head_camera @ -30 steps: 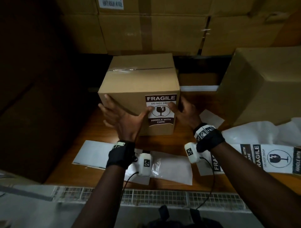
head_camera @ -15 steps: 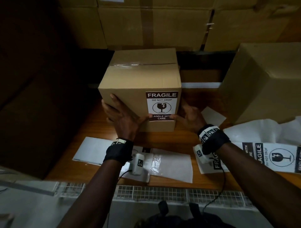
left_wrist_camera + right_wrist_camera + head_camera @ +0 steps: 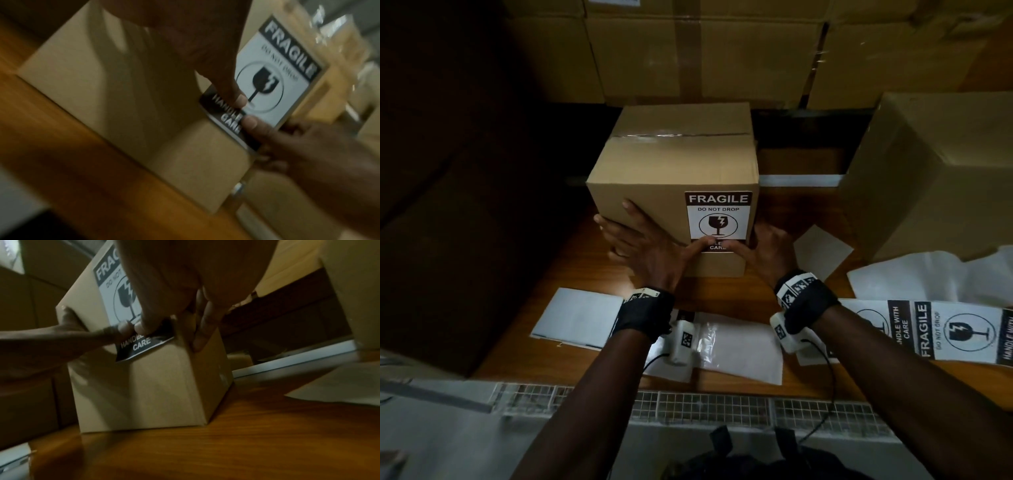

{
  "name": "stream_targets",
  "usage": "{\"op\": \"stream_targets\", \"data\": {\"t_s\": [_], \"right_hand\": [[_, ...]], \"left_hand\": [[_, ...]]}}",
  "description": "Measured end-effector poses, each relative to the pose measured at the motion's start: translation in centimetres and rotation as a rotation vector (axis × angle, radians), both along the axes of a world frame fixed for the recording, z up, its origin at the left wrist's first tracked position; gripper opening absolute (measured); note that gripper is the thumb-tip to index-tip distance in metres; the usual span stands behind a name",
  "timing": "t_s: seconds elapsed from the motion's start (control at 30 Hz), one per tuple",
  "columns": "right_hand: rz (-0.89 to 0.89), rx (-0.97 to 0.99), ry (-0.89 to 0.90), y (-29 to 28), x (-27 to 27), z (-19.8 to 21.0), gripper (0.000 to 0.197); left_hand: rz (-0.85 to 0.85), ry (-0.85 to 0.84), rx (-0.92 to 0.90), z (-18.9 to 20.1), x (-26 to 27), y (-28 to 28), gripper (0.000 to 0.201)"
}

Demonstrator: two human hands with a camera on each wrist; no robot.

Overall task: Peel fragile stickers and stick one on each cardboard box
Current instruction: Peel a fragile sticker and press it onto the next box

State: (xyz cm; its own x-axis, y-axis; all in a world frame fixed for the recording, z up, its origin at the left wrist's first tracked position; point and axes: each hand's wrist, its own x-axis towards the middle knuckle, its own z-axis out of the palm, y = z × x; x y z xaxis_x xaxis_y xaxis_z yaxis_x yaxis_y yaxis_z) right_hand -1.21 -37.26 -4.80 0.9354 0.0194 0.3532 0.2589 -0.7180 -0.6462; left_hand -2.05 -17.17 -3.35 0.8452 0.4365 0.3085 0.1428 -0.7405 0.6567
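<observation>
Sealed cardboard box (image 3: 674, 164) stands on the wooden table (image 3: 585, 270) at 12 o'clock; contents not visible. Fragile sticker (image 3: 718, 219) sits on its near face. Left hand (image 3: 643, 246) spread flat on that face, right hand (image 3: 767, 250) spread at the 3 o'clock corner; both thumbs press the sticker's lower band. Sticker strip (image 3: 941, 330) lies at 4 o'clock.

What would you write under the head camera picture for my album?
Both thumbs press the bottom of a FRAGILE sticker onto a cardboard box, left hand and right hand bracing its sides.
</observation>
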Motion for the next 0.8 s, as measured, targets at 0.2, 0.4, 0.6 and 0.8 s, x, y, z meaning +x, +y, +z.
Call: {"op": "stream_targets", "data": {"t_s": [0.2,0.4,0.6,0.8], "right_hand": [[0.025,-0.115,0.046,-0.2,-0.7,-0.3,0.074],[-0.109,0.098,0.057,1.6,-0.9,1.1,0.070],[-0.037,-0.017,0.089,0.7,-0.7,0.7,0.070],[0.093,-0.068,0.096,-1.2,0.0,1.1,0.070]], "left_hand": [[-0.067,0.018,0.116,-0.9,-0.3,1.5,0.162],[-0.077,-0.086,0.067,-1.0,-0.7,1.9,0.145],[-0.069,-0.042,0.075,-0.7,-0.3,1.5,0.156],[-0.109,-0.076,0.096,-1.6,-0.2,2.4,0.148]]}}
